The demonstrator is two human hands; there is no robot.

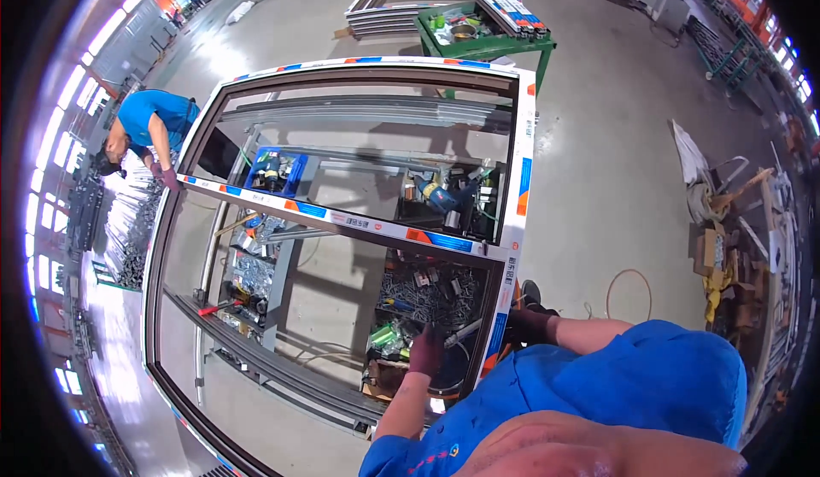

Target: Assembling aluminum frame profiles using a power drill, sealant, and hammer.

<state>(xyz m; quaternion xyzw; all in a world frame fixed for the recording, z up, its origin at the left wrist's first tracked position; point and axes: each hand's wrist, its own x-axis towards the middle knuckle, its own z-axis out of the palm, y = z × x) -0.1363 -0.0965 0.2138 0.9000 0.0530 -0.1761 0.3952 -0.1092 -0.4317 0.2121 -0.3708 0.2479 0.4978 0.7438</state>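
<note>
A large dark brown window frame [389,232], its faces covered in white, blue and orange protective film, lies across a metal work stand. My left hand [427,353], in a dark maroon glove, reaches within the near opening over a tray of loose screws [427,293]. Its fingers blend into the dark things below, so their grip is unclear. At the frame's right outer edge is my right hand [531,327], also gloved, with its fingers hidden. Green pieces [389,338] lie beside my left hand. Farther off, a blue and black power drill [442,197] rests below the frame.
At the far left a co-worker in blue [158,118] bends over, a gloved hand [169,178] at the frame's crossbar. A blue bin [278,172] sits below. Behind stand a green cart [487,47] and stacked frames [384,20]. A hose [629,282] loops on the floor at right.
</note>
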